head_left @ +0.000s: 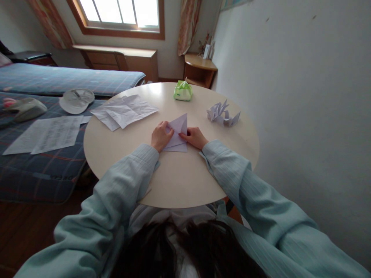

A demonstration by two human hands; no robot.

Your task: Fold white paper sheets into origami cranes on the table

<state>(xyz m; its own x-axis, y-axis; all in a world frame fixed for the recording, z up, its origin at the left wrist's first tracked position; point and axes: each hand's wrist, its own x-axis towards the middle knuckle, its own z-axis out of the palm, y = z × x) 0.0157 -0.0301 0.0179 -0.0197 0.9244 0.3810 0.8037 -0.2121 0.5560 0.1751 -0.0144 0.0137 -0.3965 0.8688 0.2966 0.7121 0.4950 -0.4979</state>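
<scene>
A partly folded sheet of white paper [179, 143] lies at the middle of the round table, with a pointed flap rising toward the far side. My left hand [161, 136] grips its left side, thumb on top and fingers curled. From the right, my right hand [194, 137] pinches the paper's right edge between thumb and fingers. The fingertips under the paper are hidden. To the right on the table stand several folded paper figures [217, 111] with pointed tips.
The round white table [121, 154] holds crumpled, creased sheets [127, 110] at the left and a green tissue pack [182, 91] at the back. Left of it, a bed [43, 170] carries printed papers [55, 133] and a pale cap [77, 101]. A wall [304, 96] borders the right.
</scene>
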